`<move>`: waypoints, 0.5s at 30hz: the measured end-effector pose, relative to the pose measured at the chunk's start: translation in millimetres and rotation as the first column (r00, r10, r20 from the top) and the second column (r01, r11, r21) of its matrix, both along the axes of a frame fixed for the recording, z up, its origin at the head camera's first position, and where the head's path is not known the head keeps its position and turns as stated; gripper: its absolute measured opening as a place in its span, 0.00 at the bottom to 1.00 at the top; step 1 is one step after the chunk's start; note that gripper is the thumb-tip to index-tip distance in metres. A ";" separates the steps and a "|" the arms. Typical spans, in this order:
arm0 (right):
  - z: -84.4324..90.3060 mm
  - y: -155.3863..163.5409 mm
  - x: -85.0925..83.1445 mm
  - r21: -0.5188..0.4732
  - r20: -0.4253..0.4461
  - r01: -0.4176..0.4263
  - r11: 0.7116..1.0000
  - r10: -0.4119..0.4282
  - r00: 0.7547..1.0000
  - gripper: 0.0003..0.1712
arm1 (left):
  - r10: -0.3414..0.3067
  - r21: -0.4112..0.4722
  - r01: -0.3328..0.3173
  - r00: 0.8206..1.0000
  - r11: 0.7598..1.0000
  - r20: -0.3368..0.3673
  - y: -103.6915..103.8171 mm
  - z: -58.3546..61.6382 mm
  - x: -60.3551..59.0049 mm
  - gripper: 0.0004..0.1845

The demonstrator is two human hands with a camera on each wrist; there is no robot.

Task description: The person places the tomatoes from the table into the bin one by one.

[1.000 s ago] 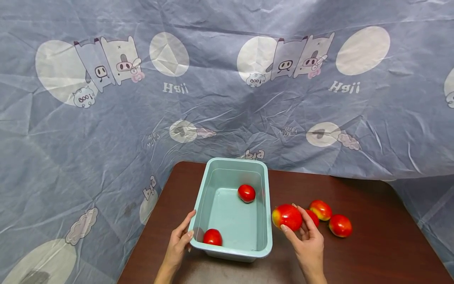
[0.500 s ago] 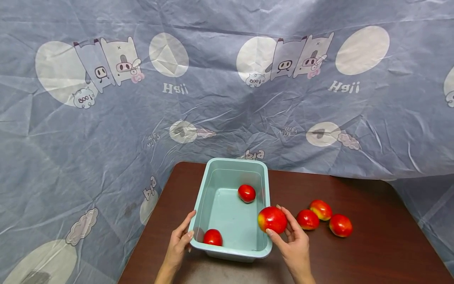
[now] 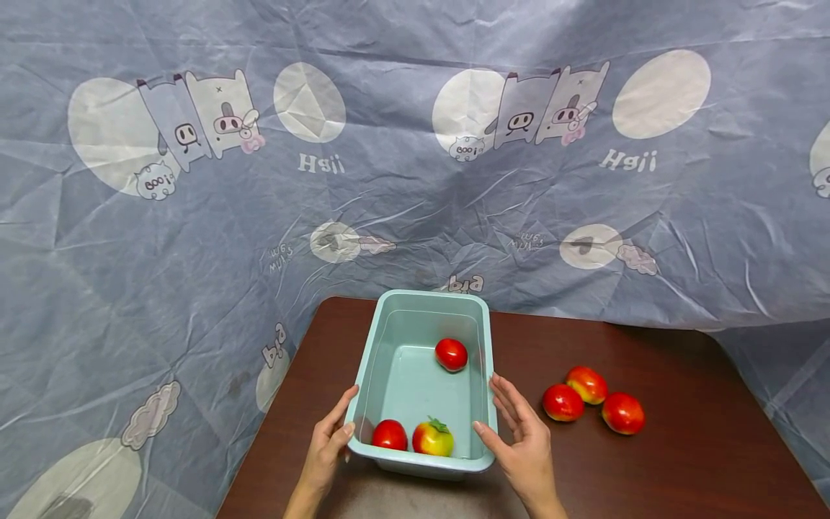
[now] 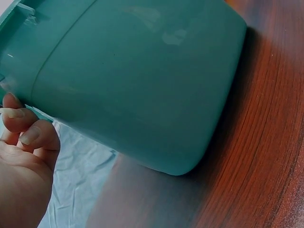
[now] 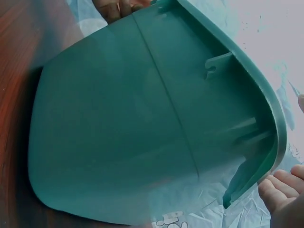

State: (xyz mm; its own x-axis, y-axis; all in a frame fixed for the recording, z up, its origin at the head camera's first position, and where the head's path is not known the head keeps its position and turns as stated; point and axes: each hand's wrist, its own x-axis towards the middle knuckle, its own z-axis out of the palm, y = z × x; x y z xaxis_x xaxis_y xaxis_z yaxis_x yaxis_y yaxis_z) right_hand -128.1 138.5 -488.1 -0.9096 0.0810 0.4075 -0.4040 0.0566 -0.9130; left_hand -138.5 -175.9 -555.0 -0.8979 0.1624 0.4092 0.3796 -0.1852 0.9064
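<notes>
A pale green plastic bin (image 3: pixel 415 389) stands on the table. My left hand (image 3: pixel 326 437) holds its left rim near the front corner; in the left wrist view the fingers (image 4: pixel 40 135) curl under the rim. Inside lie a red tomato (image 3: pixel 451 355) toward the back, another red tomato (image 3: pixel 390 435) at the front left, and a red-yellow tomato (image 3: pixel 432 438) with a green leafy top beside it. My right hand (image 3: pixel 524 441) is at the bin's right rim, fingers extended along the outside and thumb over the rim, with no tomato in it.
To the right of the bin, three more tomatoes lie grouped on the dark wooden table (image 3: pixel 687 404): a front-left one (image 3: pixel 563 402), a back one (image 3: pixel 586 384) and a right one (image 3: pixel 623 414). A grey-blue printed cloth (image 3: pixel 415 180) hangs behind and at the left.
My right hand has carried a red-yellow tomato leftward over the bin and let it go; it lies at the front inside. The hand is back at the right rim. My left hand has stayed put.
</notes>
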 end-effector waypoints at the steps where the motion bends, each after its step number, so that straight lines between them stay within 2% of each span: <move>1: -0.7 0.7 0.2 0.003 -0.004 0.007 1.000 -0.007 1.000 0.45 | -0.004 0.006 0.004 1.000 1.000 -0.004 -0.3 -0.2 -0.1 0.30; 10: -6.4 9.7 -0.7 0.017 0.033 0.055 0.998 -0.055 0.998 0.41 | -0.001 0.012 0.001 1.000 1.000 -0.003 -0.9 -1.7 -0.1 0.30; 13: -15.5 16.6 -7.6 0.060 0.049 0.147 0.987 -0.150 0.987 0.36 | -0.009 0.012 0.009 1.000 1.000 -0.002 -0.6 -1.4 -0.1 0.30; 15: -24.9 22.7 -15.0 0.116 0.066 0.240 0.964 -0.248 0.966 0.32 | -0.010 0.010 0.010 1.000 1.000 -0.002 -0.4 -1.0 -0.1 0.30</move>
State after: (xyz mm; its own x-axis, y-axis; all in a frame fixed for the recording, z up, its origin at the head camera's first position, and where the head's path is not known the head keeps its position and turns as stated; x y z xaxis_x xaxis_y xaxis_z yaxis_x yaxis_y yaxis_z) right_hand -143.1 161.2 -513.0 -0.8974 0.2649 0.3528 -0.2921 0.2423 -0.9252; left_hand -138.6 -176.3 -556.0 -0.8956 0.1670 0.4123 0.3792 -0.1982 0.9038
